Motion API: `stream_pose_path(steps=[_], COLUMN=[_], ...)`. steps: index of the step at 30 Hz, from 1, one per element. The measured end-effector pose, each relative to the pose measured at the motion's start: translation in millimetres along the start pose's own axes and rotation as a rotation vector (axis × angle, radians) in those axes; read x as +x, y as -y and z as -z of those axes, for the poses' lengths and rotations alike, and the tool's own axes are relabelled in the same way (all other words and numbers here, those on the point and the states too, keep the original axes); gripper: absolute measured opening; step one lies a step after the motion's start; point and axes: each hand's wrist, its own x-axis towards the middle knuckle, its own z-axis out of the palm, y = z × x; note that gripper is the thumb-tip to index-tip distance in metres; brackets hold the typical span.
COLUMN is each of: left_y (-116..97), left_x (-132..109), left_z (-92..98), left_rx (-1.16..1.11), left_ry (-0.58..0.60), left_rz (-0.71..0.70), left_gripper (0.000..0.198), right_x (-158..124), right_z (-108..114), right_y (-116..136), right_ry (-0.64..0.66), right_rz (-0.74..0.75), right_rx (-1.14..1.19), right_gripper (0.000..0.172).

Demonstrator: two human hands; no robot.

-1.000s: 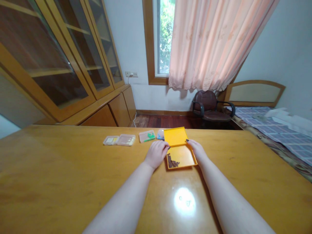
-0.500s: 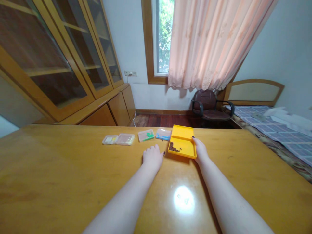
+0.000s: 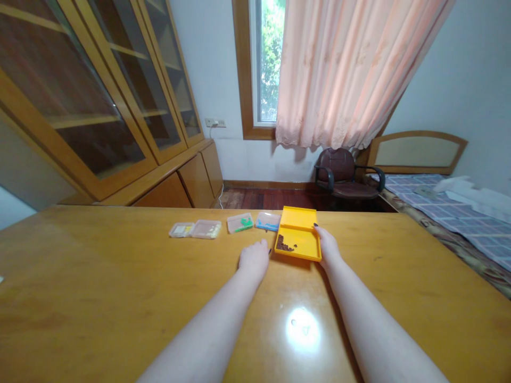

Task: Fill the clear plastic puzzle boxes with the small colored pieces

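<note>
A yellow lidded box (image 3: 307,244) stands open, tilted toward me, with a heap of small brown pieces (image 3: 284,244) in its left corner. My right hand (image 3: 329,249) grips the box's right side, thumb on the rim. Just left of the box, my left hand (image 3: 254,259) is low over the table, its fingers bent and close together. Whatever its fingertips may hold is hidden. A tiny dark piece (image 3: 266,231) lies on the table beyond that hand. Behind it are a clear case with blue pieces (image 3: 267,221) and a clear case with green pieces (image 3: 240,223).
An opened clear case (image 3: 206,229) with pale and yellow pieces lies farther left on the wooden table (image 3: 120,287). Beyond the table's far edge are a glass-door cabinet (image 3: 151,154), an office chair (image 3: 347,183) and a bed (image 3: 451,202).
My left hand has shifted slightly right and turned, its fingers now drawn closer together toward the box. The right hand and box have stayed nearly in place.
</note>
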Motion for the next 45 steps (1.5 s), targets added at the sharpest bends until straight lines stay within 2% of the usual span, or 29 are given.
stream_pose_path(steps=[4, 11, 17, 24, 32, 40, 45], left_y=[3.6, 4.7, 3.6, 4.9, 4.8, 5.1, 6.0], left_x=[3.6, 2.1, -0.8, 4.6, 3.8, 5.4, 5.2], left_z=[1.0, 0.8, 2.5, -4.7, -1.5, -3.4, -0.9], left_rx=[-0.026, -0.045, -0.050, -0.052, -0.059, -0.073, -0.144], left_ry=[0.034, -0.034, -0.015, -0.073, -0.056, -0.057, -0.105], left_rz=[-0.002, -0.062, -0.140, -0.136, -0.139, -0.115, -0.113], left_gripper=[0.025, 0.024, 0.022, 0.022, 0.018, 0.025, 0.025], right_x=[-0.3, 0.7, 0.2, -1.3, -5.0, -7.0, -7.3], right_z=[0.0, 1.3, 1.0, 0.1, -2.3, -3.8, -3.5], right_y=[-0.1, -0.7, -0.4, 0.7, 3.1, 4.8, 5.2], right_ry=[0.003, 0.008, 0.007, -0.002, -0.021, -0.020, -0.013], right_rz=[0.015, 0.016, 0.013, 0.007, 0.027, 0.008, 0.015], right_rx=[0.001, -0.002, -0.011, -0.012, -0.022, -0.022, -0.035], right_gripper=[0.018, 0.017, 0.018, 0.017, 0.015, 0.014, 0.014])
